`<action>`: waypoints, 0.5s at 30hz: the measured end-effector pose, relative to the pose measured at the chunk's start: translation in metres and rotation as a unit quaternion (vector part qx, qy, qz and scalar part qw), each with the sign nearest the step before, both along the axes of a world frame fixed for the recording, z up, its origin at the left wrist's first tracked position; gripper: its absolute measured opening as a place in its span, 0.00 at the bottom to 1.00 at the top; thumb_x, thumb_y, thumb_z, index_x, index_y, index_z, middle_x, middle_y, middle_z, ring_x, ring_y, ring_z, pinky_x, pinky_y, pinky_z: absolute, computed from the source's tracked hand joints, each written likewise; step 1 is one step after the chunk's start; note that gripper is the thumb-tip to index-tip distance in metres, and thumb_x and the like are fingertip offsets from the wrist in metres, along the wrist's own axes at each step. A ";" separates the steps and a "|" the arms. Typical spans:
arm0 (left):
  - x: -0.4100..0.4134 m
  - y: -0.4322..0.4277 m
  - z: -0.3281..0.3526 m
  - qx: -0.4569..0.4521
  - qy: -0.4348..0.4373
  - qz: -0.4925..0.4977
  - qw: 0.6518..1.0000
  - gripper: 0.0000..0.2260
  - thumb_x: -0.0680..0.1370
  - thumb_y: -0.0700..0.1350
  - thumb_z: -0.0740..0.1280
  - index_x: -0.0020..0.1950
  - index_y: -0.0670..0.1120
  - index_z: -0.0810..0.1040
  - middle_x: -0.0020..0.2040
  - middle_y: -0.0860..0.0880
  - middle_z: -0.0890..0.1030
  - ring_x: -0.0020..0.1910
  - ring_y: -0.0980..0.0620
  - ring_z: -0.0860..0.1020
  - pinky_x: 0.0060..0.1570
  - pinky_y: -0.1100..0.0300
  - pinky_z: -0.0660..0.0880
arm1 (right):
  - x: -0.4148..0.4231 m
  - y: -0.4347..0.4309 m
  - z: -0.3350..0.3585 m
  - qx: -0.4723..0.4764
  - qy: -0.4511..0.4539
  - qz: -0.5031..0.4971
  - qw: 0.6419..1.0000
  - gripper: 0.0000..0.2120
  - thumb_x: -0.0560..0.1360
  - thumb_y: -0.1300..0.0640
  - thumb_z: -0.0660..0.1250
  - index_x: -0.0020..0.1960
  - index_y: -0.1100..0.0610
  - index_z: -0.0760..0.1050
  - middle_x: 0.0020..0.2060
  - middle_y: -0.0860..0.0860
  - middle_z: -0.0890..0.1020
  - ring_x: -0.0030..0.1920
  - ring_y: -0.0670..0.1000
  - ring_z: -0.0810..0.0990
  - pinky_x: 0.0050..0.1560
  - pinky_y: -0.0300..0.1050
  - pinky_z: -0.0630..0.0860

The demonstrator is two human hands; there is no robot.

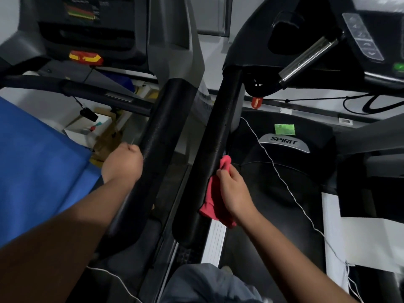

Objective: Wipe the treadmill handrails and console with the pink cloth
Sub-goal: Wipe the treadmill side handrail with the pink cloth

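My right hand [235, 193] grips the pink cloth [213, 193] and holds it against the right side of a black padded handrail [215, 136] of the treadmill on the right. The cloth hangs below my palm and sticks up above my fingers. My left hand [123, 161] is curled round the left edge of the neighbouring treadmill's black handrail [161, 132]. The right treadmill's console [369, 29], with a button strip, sits at the top right. A chrome pulse grip [306, 59] juts out below it.
The left treadmill's console [87, 25] with a red-yellow stop key [85, 57] is at the top left. A blue sheet [37, 167] lies far left. A thin white cord [282, 178] crosses the right treadmill's belt and motor cover [284, 143]. Boxes stand on the floor behind.
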State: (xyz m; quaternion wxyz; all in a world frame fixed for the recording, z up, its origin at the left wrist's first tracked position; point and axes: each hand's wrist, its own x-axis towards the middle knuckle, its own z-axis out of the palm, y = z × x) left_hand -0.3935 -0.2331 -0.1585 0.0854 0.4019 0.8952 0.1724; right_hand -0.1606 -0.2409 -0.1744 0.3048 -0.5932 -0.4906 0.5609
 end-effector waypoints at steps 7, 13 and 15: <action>0.002 -0.001 0.003 0.001 0.003 -0.008 1.000 0.14 0.83 0.45 0.48 0.48 0.40 0.70 0.44 0.40 0.73 0.43 0.43 0.70 0.41 0.53 0.63 | 0.002 -0.015 0.025 0.208 -0.310 0.130 0.919 0.26 0.79 0.50 0.58 0.74 0.56 0.61 0.58 0.55 0.72 0.53 0.56 0.75 0.47 0.45 0.71; 0.001 -0.001 0.003 -0.004 0.002 -0.010 1.000 0.16 0.83 0.44 0.48 0.52 0.37 0.72 0.53 0.34 0.77 0.51 0.37 0.74 0.42 0.53 0.64 | -0.035 -0.007 0.028 0.347 -0.580 0.114 0.728 0.16 0.65 0.62 0.58 0.44 0.63 0.82 0.31 0.55 0.78 0.23 0.52 0.75 0.21 0.36 0.62; 0.001 -0.002 0.003 -0.007 0.004 -0.009 1.000 0.16 0.82 0.45 0.48 0.52 0.37 0.72 0.53 0.33 0.77 0.51 0.37 0.74 0.42 0.53 0.64 | -0.050 -0.003 0.034 0.339 -0.601 0.146 0.709 0.16 0.63 0.63 0.55 0.37 0.62 0.82 0.30 0.56 0.78 0.24 0.51 0.74 0.23 0.35 0.66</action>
